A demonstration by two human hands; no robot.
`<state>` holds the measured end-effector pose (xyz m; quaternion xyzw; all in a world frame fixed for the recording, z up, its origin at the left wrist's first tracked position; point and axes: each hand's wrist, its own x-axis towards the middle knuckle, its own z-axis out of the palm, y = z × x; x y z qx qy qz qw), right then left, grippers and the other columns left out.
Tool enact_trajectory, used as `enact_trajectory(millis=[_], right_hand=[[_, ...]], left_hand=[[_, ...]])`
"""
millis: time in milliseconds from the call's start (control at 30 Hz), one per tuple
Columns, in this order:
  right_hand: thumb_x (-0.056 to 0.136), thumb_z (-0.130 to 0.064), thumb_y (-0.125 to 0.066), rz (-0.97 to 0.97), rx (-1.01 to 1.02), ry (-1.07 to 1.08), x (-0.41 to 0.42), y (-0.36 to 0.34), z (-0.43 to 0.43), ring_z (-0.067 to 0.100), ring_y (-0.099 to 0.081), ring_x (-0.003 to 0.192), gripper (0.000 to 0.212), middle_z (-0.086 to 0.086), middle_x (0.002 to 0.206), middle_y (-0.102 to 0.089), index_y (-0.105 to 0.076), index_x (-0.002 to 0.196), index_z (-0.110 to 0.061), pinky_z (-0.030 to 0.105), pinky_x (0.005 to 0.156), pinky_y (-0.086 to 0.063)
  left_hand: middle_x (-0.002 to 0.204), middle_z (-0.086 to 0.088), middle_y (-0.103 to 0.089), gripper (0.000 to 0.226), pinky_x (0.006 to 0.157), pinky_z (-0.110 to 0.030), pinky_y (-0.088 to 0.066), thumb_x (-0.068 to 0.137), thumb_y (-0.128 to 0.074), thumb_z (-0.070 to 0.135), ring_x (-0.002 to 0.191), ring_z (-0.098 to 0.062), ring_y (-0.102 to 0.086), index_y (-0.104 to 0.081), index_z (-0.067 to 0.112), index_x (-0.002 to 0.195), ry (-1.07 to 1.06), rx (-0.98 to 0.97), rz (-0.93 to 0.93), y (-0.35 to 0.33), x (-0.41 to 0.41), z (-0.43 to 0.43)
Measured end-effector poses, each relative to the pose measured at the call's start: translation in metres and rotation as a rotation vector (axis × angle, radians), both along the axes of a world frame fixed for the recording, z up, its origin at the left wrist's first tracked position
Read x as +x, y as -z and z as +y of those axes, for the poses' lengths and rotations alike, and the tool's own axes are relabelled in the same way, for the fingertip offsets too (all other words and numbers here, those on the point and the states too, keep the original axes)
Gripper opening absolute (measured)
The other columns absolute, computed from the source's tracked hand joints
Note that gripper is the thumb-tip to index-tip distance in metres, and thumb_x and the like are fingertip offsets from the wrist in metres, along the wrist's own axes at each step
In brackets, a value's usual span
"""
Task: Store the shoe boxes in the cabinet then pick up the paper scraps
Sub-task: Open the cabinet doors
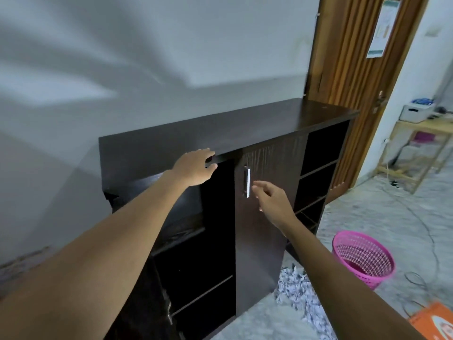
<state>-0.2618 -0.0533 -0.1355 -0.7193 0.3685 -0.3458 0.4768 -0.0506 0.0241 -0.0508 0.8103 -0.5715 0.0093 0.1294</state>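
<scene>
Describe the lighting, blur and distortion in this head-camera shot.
Head view: dim, soft light; broad blurred shadows cross the wall; the cabinet interior is near black, shelves barely readable; the wide-angle lens bows the door and stretches the forearms; the paper scraps look smeared.

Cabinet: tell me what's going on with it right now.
A person stands at the dark cabinet. The left hand is at its top front edge, above the open left side; whether it grips is unclear. The right hand, fingers relaxed, reaches toward the silver handle on the closed door. Paper scraps lie on the floor by the cabinet's base, beside a pink basket. An orange box sits on the floor at lower right.
</scene>
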Motion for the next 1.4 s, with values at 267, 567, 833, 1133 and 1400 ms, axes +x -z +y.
enact_trajectory(millis=[267, 567, 833, 1133, 1400], right_hand=[[0.100, -0.036, -0.054, 0.024, 0.024, 0.092, 0.065, 0.008, -0.072, 0.004, -0.060, 0.092, 0.045, -0.002, 0.122, -0.060, -0.046, 0.140, -0.019, 0.011, 0.065, -0.042], [0.098, -0.033, -0.055, -0.069, 0.015, 0.195, 0.095, 0.029, -0.082, 0.023, -0.062, 0.067, 0.010, 0.003, 0.086, -0.067, -0.051, 0.089, -0.031, 0.042, 0.064, -0.057], [0.091, -0.044, -0.057, -0.115, 0.070, 0.153, 0.075, 0.033, -0.079, 0.023, -0.063, 0.073, 0.011, 0.005, 0.085, -0.069, -0.056, 0.084, -0.035, 0.052, 0.071, -0.058], [0.099, -0.036, -0.057, -0.145, 0.078, 0.142, -0.009, 0.021, -0.053, 0.001, -0.048, 0.054, 0.034, 0.001, 0.069, -0.050, -0.048, 0.078, -0.012, 0.010, 0.049, -0.040], [0.072, -0.081, -0.057, -0.149, 0.033, 0.230, -0.055, 0.011, -0.043, 0.013, -0.047, 0.065, 0.064, -0.005, 0.065, -0.043, -0.043, 0.070, -0.019, 0.039, 0.068, -0.043]], left_hand=[[0.154, 0.002, -0.038, 0.043, 0.117, -0.045, -0.026, 0.102, -0.042, 0.035, 0.140, -0.023, -0.037, -0.045, 0.026, 0.143, 0.053, -0.115, -0.003, 0.011, 0.009, -0.068], [0.154, 0.004, -0.038, 0.043, 0.117, -0.047, -0.024, 0.099, -0.045, 0.040, 0.141, -0.022, -0.035, -0.048, 0.029, 0.141, 0.027, -0.121, 0.060, 0.014, 0.008, -0.089], [0.151, 0.010, -0.041, 0.040, 0.117, -0.047, -0.026, 0.096, -0.052, 0.041, 0.139, -0.022, -0.038, -0.054, 0.032, 0.135, -0.050, -0.145, 0.158, 0.011, 0.004, -0.091], [0.148, 0.014, -0.044, 0.039, 0.116, -0.042, -0.030, 0.092, -0.060, 0.039, 0.138, -0.019, -0.041, -0.060, 0.033, 0.130, -0.080, -0.165, 0.274, 0.007, 0.006, -0.092], [0.152, 0.012, -0.039, 0.039, 0.117, -0.043, -0.025, 0.095, -0.055, 0.037, 0.139, -0.020, -0.038, -0.056, 0.032, 0.134, -0.124, -0.139, 0.226, 0.004, -0.004, -0.089]])
